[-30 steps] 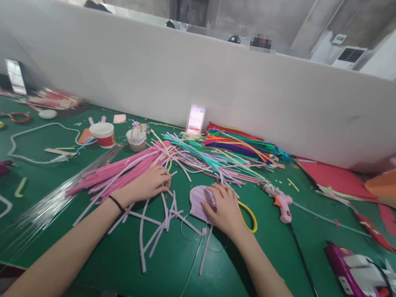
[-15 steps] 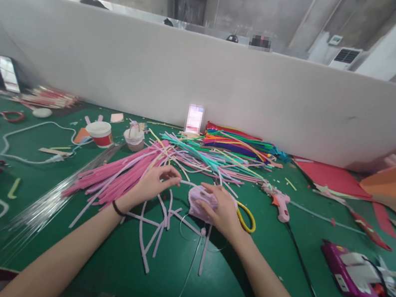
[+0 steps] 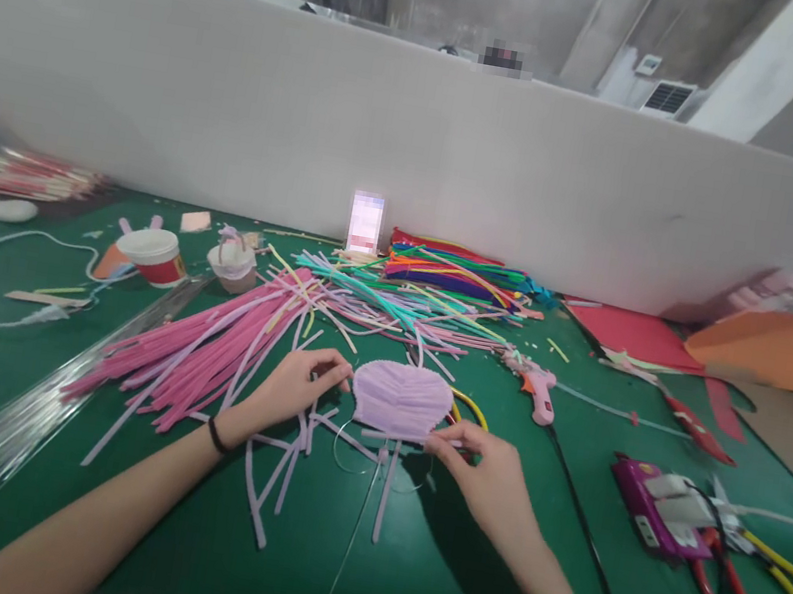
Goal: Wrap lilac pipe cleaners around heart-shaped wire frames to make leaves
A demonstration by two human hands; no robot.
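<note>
A lilac, ribbed, fan-shaped piece (image 3: 401,399), seemingly made of pipe cleaners, is held up at the middle of the table. My left hand (image 3: 297,387) has its thumb and fingers closed at the piece's left edge. At the lower right corner my right hand (image 3: 479,463) pinches the end of a lilac pipe cleaner (image 3: 393,435) that runs along the straight bottom edge. Just below are a thin wire with a small lilac knob (image 3: 383,455) and fine wire loops. Loose lilac pipe cleaners (image 3: 291,472) lie beneath my left hand.
Pink pipe cleaners (image 3: 206,346) and clear rods (image 3: 46,391) lie to the left, near a paper cup (image 3: 162,270). Behind are multicoloured pipe cleaners (image 3: 453,271). A pink glue gun (image 3: 540,392), a purple power strip (image 3: 656,513) and a yellow handle (image 3: 473,409) are rightward.
The lilac piece has turned to show its broad ribbed face. My right hand has moved from over it to its lower right corner. The camera view has shifted right and down.
</note>
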